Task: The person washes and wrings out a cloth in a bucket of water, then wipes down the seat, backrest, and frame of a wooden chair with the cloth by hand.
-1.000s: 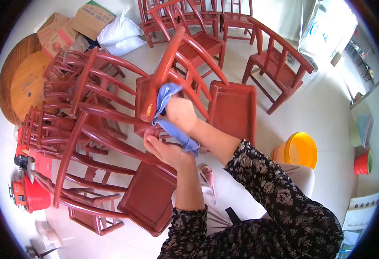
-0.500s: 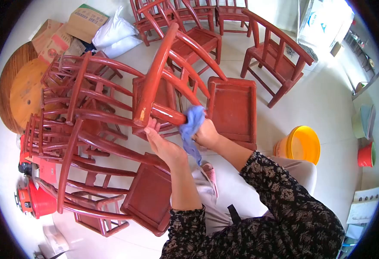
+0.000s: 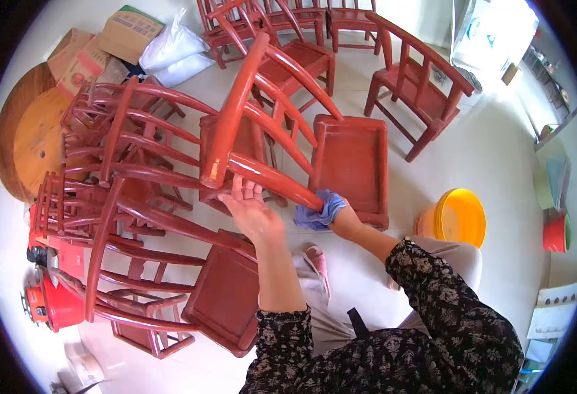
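The chairs (image 3: 349, 167) look like wood under a dark red coat, smooth and glossy, with pale highlights running along the rounded rails. At one post's end (image 3: 215, 167) the red gives way to a lighter, yellowish worn patch. The blue rag (image 3: 320, 211) is soft, crumpled cloth with a matt face. The yellow bucket (image 3: 462, 218) and the red tub (image 3: 64, 303) look like smooth plastic. The round boards (image 3: 42, 134) are wood, with visible grain. The boxes (image 3: 131, 33) are matt brown cardboard, and the white sacks (image 3: 173, 56) look wrinkled. The pale floor (image 3: 498, 151) is smooth and softly shiny. The patterned sleeves (image 3: 433, 269) are matt cloth.
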`<state>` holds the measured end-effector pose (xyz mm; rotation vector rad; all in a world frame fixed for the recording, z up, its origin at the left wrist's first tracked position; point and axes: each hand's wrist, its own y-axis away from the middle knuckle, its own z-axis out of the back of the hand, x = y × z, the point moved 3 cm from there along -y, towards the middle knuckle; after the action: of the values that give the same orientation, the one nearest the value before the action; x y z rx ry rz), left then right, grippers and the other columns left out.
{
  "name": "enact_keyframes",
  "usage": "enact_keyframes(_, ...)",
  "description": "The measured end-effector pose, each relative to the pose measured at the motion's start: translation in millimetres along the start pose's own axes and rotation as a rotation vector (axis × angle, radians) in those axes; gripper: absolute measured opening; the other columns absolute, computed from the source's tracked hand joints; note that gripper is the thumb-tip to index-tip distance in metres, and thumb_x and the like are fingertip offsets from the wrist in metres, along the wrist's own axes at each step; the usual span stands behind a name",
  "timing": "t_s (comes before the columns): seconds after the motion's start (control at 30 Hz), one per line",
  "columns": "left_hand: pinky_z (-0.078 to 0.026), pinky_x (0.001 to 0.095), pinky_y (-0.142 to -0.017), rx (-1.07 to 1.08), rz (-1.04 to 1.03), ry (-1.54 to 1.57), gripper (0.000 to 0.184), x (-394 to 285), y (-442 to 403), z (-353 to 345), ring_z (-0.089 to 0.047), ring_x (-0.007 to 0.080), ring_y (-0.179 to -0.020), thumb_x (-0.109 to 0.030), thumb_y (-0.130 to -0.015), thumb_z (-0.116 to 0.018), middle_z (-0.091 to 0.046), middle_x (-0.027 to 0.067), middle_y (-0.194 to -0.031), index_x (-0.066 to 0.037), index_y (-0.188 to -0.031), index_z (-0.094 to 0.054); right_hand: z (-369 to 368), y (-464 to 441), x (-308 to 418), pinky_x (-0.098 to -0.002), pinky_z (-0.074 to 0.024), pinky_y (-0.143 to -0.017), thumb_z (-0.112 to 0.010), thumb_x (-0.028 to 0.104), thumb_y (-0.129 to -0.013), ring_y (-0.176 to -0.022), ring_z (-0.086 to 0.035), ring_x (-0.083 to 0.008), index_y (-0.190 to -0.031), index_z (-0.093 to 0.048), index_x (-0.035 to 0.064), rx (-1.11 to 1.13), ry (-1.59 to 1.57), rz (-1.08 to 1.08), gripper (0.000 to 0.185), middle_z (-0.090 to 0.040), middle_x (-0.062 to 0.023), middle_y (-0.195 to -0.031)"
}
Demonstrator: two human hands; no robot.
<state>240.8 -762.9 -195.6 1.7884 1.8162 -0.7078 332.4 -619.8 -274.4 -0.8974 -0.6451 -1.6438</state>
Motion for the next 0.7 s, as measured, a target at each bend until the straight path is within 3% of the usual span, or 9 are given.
enact_keyframes(0.03, -0.032, 0.0392, -0.100, -0.048, 0.009, 0.011, 0.062, -4, 3, -4, -0.046, 0.0242, -0.108, -0.049, -0.095, -0.028, -0.050, 0.0135, -0.113, 0.005, -0.119, -0.045, 7, -3, 28, -0.0413, -0.0438, -0.079, -0.064, 0.017, -0.071, -0.093, -0.057, -0.0318, -0.102, -0.056, 0.0089, 0.145, -0.270, -0.231, 0.033, -0.058, -0.0175, -0.099)
enact_keyframes(0.07, -0.032, 0.0402, -0.101, -0.100, 0.021, 0.021, 0.060, -5, 7, -5, -0.046, 0.0240, -0.107, -0.048, -0.095, -0.027, -0.050, 0.0133, -0.111, 0.005, -0.116, -0.048, -2, -14, 24, -0.0413, -0.0438, -0.079, -0.064, 0.017, -0.071, -0.093, -0.057, -0.0318, -0.102, -0.056, 0.0089, 0.155, -0.256, -0.231, 0.033, -0.058, -0.0175, -0.099)
enact_keyframes(0.13, -0.032, 0.0401, -0.100, -0.251, -0.013, -0.015, 0.058, -5, 8, -1, -0.046, 0.0232, -0.107, -0.046, -0.096, -0.025, -0.051, 0.0120, -0.108, 0.004, -0.114, -0.049, -15, -38, 36, -0.0436, -0.0455, -0.074, -0.064, 0.017, -0.069, -0.087, -0.056, -0.0364, -0.102, -0.055, 0.0045, -0.208, -0.003, 0.603, 0.037, -0.058, -0.0189, -0.091)
enact_keyframes(0.17, -0.033, 0.0400, -0.100, -0.392, -0.042, -0.063, 0.056, -7, 8, 4, -0.046, 0.0224, -0.107, -0.045, -0.097, -0.023, -0.051, 0.0107, -0.106, 0.002, -0.112, -0.051, -15, -49, 54, -0.0436, -0.0455, -0.074, -0.064, 0.017, -0.069, -0.087, -0.056, -0.0364, -0.102, -0.055, 0.0045, -0.208, -0.005, 0.610, 0.037, -0.058, -0.0189, -0.091)
enact_keyframes(0.3, -0.034, 0.0387, -0.097, -0.561, -0.127, -0.097, 0.052, -21, 15, 4, -0.048, 0.0227, -0.105, -0.041, -0.097, -0.023, -0.050, 0.0101, -0.112, -0.001, -0.114, -0.049, -2, -69, 125, -0.0452, -0.0467, -0.066, -0.064, 0.020, -0.066, -0.077, -0.056, -0.0394, -0.082, -0.057, 0.0028, -0.330, 0.027, 0.618, 0.025, -0.057, -0.0197, -0.081)
enact_keyframes(0.4, -0.034, 0.0378, -0.096, -0.412, -0.124, 0.029, 0.050, -16, 12, 7, -0.048, 0.0228, -0.104, -0.041, -0.097, -0.023, -0.050, 0.0100, -0.112, -0.001, -0.112, -0.050, -2, -87, 156, -0.0459, -0.0467, -0.065, -0.063, 0.023, -0.065, -0.077, -0.056, -0.0385, -0.074, -0.054, 0.0022, -0.229, 0.021, 0.522, 0.024, -0.056, -0.0212, -0.080)
enact_keyframes(0.47, -0.034, 0.0373, -0.096, -0.374, -0.118, 0.048, 0.048, -11, 10, 9, -0.048, 0.0226, -0.107, -0.039, -0.097, -0.025, -0.050, 0.0100, -0.112, -0.001, -0.113, -0.049, -1, -90, 159, -0.0450, -0.0469, -0.059, -0.061, 0.021, -0.067, -0.071, -0.057, -0.0372, -0.075, -0.055, 0.0032, -0.249, 0.085, 0.503, 0.020, -0.057, -0.0193, -0.077)
enact_keyframes(0.57, -0.035, 0.0370, -0.096, -0.352, -0.137, -0.046, 0.043, -7, 7, 12, -0.048, 0.0220, -0.107, -0.035, -0.096, -0.029, -0.049, 0.0097, -0.114, -0.001, -0.116, -0.048, -8, -86, 145, -0.0440, -0.0459, -0.052, -0.060, 0.020, -0.073, -0.059, -0.056, -0.0362, -0.078, -0.055, 0.0055, -0.359, 0.090, 0.723, 0.016, -0.056, -0.0149, -0.068)
enact_keyframes(0.7, -0.037, 0.0363, -0.090, -0.418, -0.148, -0.231, 0.041, -9, 6, 10, -0.049, 0.0188, -0.100, -0.034, -0.096, -0.030, -0.052, 0.0067, -0.107, -0.003, -0.114, -0.050, -11, -77, 125, -0.0436, -0.0471, -0.057, -0.060, 0.027, -0.077, -0.069, -0.058, -0.0362, -0.093, -0.053, 0.0063, -0.368, 0.007, 0.582, 0.027, -0.058, -0.0155, -0.074)
